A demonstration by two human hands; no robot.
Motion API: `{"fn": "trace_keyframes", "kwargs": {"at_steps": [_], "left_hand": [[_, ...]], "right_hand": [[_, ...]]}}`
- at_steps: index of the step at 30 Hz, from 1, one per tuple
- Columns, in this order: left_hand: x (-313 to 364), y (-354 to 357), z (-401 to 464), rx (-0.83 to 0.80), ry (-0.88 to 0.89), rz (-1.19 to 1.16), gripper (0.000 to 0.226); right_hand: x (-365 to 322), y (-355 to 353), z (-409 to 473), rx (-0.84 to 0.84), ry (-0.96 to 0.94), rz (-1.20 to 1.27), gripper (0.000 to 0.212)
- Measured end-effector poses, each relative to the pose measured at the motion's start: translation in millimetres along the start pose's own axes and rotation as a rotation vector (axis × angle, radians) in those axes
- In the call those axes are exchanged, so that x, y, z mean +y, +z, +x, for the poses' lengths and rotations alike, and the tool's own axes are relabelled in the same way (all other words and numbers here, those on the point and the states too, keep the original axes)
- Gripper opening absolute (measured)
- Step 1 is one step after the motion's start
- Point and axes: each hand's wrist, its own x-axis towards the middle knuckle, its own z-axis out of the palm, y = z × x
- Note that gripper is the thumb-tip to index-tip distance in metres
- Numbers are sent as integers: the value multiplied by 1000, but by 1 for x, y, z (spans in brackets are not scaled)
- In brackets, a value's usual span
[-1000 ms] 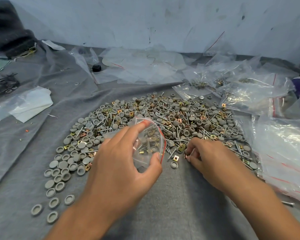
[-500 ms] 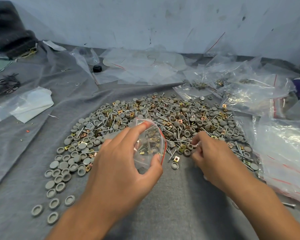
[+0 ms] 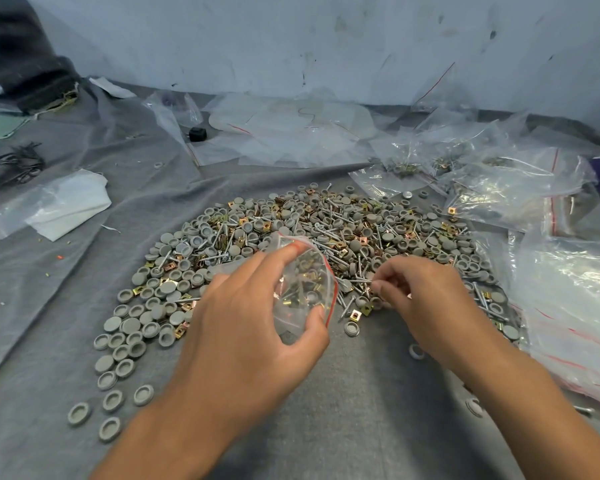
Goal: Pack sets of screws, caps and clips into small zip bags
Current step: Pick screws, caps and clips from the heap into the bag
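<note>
Zip bag (image 3: 303, 289) sits mid-desk over the pile's near edge, your left hand (image 3: 253, 327) holding its mouth open. Your right hand (image 3: 420, 299) pinches a screw (image 3: 359, 281); feed it point-first, keeping the mouth spread.

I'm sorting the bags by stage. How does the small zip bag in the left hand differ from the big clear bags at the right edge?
The small zip bag is held up by the left hand, mouth open; the big clear bags lie flat on the grey cloth. The small bag shows brass clips inside; what the big bags hold is unclear. Both are clear plastic with red strips.
</note>
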Motion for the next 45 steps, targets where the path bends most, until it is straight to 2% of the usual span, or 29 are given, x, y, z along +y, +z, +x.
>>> {"fn": "trace_keyframes", "kwargs": {"at_steps": [3,8,11,15,17,20,25,28,32,34,37,39,45], "left_hand": [[1,0,0,-6,-3,1,60],[0,-1,0,-16,-10,10,60],[1,-1,0,-39,-12,31,58],[1,2,0,-46,-15,45,58],[1,5,1,-57,-10,55,60],[1,7,0,-67,-6,67,62],[2,8,-1,-83,-3,70,62],[4,10,-1,-89,2,69,59],[1,9,0,-59,-1,52,58],[-2,6,0,-25,-1,18,58],[-6,-1,2,29,-38,-64,58],[-11,-6,4,67,-67,-135,59],[-16,-12,6,115,-85,-202,53]], "right_hand": [[0,5,-3,-154,4,-62,13],[1,5,-3,-153,-5,-57,14],[-5,-8,-7,-60,-38,153,11],[-38,-25,-19,141,-277,560,6],[-54,-28,-24,216,-403,555,5],[-65,-24,-27,310,-510,369,9],[-67,-17,-28,439,-508,384,13],[-69,-14,-25,422,-528,393,9],[-55,-22,-17,426,-386,537,7],[-39,-24,-10,351,-286,457,8],[-13,-15,-2,-52,-159,69,13],[-6,-5,-3,-204,-156,-111,12],[-2,3,-3,-229,-189,-119,22]]}}
